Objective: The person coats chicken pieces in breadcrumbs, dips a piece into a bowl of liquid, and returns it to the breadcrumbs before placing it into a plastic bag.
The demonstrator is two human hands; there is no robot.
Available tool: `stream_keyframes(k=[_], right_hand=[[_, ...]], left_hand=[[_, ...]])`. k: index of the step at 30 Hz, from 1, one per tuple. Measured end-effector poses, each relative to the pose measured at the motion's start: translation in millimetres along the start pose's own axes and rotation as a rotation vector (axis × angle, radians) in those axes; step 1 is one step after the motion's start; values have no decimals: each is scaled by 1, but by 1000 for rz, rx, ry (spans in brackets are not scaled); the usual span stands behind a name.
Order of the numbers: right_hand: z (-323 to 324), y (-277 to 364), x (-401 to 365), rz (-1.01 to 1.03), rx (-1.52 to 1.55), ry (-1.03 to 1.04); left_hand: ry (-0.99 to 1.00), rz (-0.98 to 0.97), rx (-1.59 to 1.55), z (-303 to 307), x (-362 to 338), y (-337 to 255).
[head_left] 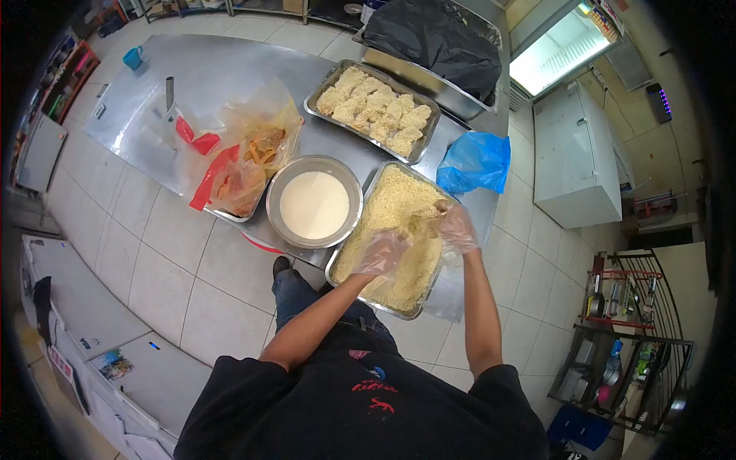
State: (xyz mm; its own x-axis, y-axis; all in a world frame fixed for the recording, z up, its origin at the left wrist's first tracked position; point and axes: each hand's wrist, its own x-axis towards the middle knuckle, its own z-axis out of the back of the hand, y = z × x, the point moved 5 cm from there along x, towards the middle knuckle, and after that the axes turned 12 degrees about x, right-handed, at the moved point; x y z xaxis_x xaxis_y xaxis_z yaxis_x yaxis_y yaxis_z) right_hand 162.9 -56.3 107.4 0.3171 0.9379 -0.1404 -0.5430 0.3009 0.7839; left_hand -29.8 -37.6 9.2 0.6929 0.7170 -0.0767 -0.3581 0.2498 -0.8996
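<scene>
A metal tray of pale breadcrumbs (376, 201) lies right before me. My right hand (458, 228), in a clear plastic glove, is closed at the tray's right side around a crumb-coated piece of food (424, 222), whose kind is hard to make out. My left hand (383, 253), gloved as well, rests low over the crumbs with its fingers loosely apart; their tips are partly hidden. Left of the tray stands a round metal bowl (274, 201) of cream-coloured liquid (314, 205). Behind it, another metal tray (310, 105) bears several crumb-coated pieces (376, 107).
Open plastic bags (264, 115) with orange-coloured raw pieces (264, 146) lie left of the bowl. A blue plastic bag (475, 162) sits at the table's right edge. Farther back is a large container under black plastic (433, 42). A blue mug (133, 57) stands far left.
</scene>
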Motion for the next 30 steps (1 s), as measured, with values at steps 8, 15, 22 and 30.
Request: stream_keyframes(k=[8,15,22,30], right_hand=[[29,-1,22,-170,137,111],[15,-37,31,-209,82,-2],[26,-6,57,-180,77,-95],[17,-11,227,53,-126,-208]], left_hand=[[83,98,-184,-7,-1,-4],[230,-11,83,3,-6,-22],[429,-12,-271,12,-44,-32],[232,-191,252,153,-110,-13]])
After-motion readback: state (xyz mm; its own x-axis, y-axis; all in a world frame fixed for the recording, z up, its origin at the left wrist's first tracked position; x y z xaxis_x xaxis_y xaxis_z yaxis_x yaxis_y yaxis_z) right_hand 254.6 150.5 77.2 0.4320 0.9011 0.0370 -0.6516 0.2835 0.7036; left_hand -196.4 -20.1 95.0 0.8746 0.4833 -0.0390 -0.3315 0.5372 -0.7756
